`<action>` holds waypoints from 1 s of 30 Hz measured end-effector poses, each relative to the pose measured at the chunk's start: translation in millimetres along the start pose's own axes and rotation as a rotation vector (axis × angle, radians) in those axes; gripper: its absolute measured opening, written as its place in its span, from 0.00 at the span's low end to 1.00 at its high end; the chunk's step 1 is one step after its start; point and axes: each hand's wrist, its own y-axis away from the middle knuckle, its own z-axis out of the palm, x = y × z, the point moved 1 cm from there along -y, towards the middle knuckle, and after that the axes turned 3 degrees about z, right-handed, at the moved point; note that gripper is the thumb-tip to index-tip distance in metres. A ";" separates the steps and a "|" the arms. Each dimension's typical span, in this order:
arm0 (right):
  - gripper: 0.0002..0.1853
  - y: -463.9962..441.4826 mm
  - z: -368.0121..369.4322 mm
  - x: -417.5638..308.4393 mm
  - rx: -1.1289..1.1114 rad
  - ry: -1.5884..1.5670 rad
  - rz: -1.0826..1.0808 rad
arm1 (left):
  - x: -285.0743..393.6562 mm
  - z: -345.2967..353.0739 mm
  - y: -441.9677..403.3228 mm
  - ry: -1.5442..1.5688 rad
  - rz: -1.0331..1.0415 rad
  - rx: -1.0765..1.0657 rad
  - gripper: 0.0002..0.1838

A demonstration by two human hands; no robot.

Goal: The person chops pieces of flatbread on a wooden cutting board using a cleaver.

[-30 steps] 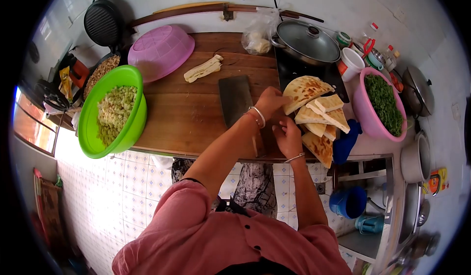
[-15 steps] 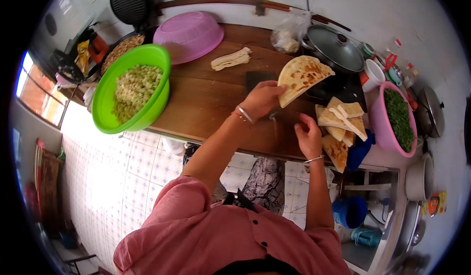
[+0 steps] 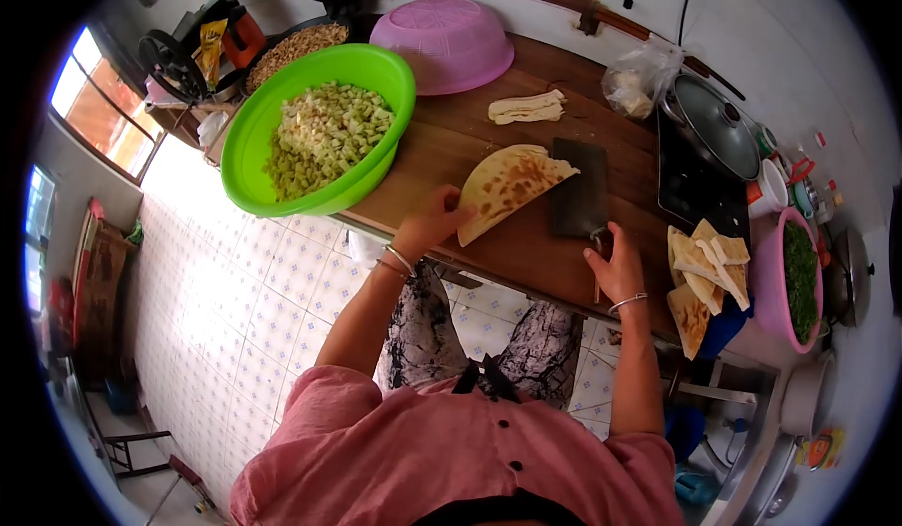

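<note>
My left hand (image 3: 430, 225) pinches the left edge of a folded or half-round flatbread (image 3: 512, 188), browned in spots, which is at the wooden worktop. Just right of the bread lies a cleaver (image 3: 580, 188) with a broad dark blade. My right hand (image 3: 617, 265) is closed round its handle, which the fingers partly hide. Farther back on the wood is a pale strip of flatbread (image 3: 526, 108). Cut flatbread pieces (image 3: 705, 268) are piled to the right of my right hand, over something blue.
A green basin (image 3: 240, 150) of chopped pale-green vegetable stands at the left. Behind it are an upturned pink basin (image 3: 446, 42) and a pan of brown crumbly food (image 3: 296, 52). At the right are a lidded pan (image 3: 714, 127) and a pink basin of greens (image 3: 772, 282).
The flatbread has come down from the air to the worktop and moved left of the cleaver. My right hand has closed on the cleaver's handle. The view has shifted.
</note>
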 end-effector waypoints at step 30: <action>0.18 -28.4 -76.4 -84.4 -0.206 -0.551 0.224 | 4.4 33.8 -47.9 -0.358 0.659 0.274 0.32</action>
